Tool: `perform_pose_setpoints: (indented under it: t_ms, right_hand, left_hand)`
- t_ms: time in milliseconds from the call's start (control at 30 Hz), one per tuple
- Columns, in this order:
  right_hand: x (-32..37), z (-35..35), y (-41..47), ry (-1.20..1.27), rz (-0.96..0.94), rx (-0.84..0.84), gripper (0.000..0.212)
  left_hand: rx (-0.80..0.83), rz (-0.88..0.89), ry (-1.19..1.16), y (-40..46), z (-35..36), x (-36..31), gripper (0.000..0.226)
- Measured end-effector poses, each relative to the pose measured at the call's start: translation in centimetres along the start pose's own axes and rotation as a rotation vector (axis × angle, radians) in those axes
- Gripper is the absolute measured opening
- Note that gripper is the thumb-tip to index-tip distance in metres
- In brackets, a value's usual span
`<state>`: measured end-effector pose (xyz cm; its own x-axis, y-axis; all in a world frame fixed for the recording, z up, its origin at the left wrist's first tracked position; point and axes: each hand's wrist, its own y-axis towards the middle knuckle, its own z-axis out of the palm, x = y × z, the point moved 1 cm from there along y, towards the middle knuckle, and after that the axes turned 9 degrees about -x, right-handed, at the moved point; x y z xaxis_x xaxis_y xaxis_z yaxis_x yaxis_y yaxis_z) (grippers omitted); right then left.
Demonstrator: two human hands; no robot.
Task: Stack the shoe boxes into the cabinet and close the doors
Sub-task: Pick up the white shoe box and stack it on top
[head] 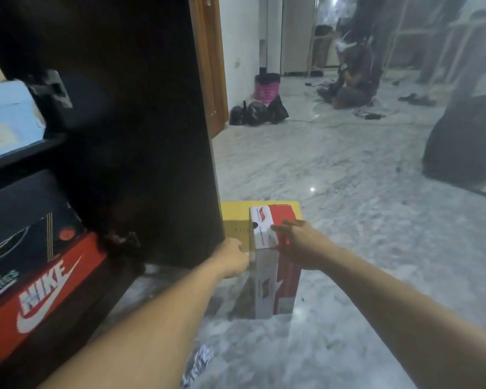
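A red and white shoe box (265, 276) stands on end on the marble floor, in front of a yellow box (236, 220). My left hand (232, 258) grips its left edge with curled fingers. My right hand (298, 242) lies on its upper right side, fingers reaching over the red face. To the left is the dark cabinet with its open door (141, 136). Inside, a red Nike box (42, 299) lies at the bottom, a black box (26, 228) rests on it, and a light blue box (6, 119) sits on the shelf above.
A person sits on the floor far back at the right (351, 80). Black bags (258, 110) and a pink bin (267, 85) stand by the white wall. A dark rounded object (463, 141) sits at the right. Pale marble floor (348, 192) spreads around the boxes.
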<state>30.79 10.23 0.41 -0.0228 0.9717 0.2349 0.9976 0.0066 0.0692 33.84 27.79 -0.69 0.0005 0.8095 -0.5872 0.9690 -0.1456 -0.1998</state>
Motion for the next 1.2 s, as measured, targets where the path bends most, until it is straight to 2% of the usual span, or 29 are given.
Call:
perform_pose_setpoints:
  t_ms: [100, 200, 300, 433, 500, 600, 667, 833, 933, 1000, 1100, 1200]
  right_hand:
    - [0.0, 3.2, 0.8, -0.040, -0.022, 0.037, 0.072]
    - [-0.7, 4.3, 0.4, 0.094, 0.093, -0.129, 0.081]
    - [-3.2, 4.3, -0.3, 0.285, 0.253, -0.364, 0.067]
    - [-8.0, 3.7, -2.2, 0.495, 0.454, -0.477, 0.050]
    - [-10.7, 4.0, -4.0, 0.598, 0.555, -0.520, 0.047]
    - [-14.2, 5.4, -7.2, 0.806, 0.698, -0.575, 0.055]
    - [-16.0, 6.6, -9.4, 0.939, 0.772, -0.571, 0.062]
    - [-19.0, 10.1, -13.5, 1.079, 0.931, -0.528, 0.058]
    - [-20.0, 11.7, -14.6, 1.107, 1.015, -0.521, 0.052]
    - [-20.4, 12.5, -15.2, 1.091, 1.050, -0.475, 0.052]
    - [-20.5, 13.2, -16.0, 1.049, 1.078, -0.356, 0.063]
    - [-20.1, 13.6, -16.4, 1.004, 1.031, -0.272, 0.079]
  left_hand:
    - [0.016, -0.052, -0.019, 1.2, 1.6, 1.3, 0.024]
    - [0.042, -0.100, -0.034, 2.0, 3.0, 2.1, 0.035]
    - [0.065, -0.133, -0.082, 2.3, 4.8, 2.3, 0.040]
    - [0.090, -0.202, -0.120, 2.6, 7.8, 2.3, 0.050]
    - [0.112, -0.245, -0.174, 2.7, 9.6, 2.4, 0.054]
    - [0.139, -0.268, -0.245, 2.5, 12.2, 2.3, 0.042]
    - [0.147, -0.268, -0.305, 2.3, 13.9, 2.1, 0.038]
    - [0.105, -0.260, -0.439, 2.4, 17.0, 1.3, 0.025]
    - [0.091, -0.275, -0.460, 2.9, 18.1, 1.9, 0.040]
    - [0.108, -0.262, -0.470, 3.1, 18.3, 2.1, 0.039]
    - [0.186, -0.221, -0.523, 3.2, 18.4, 2.0, 0.024]
    - [0.226, -0.203, -0.506, 3.0, 18.5, 2.1, 0.031]
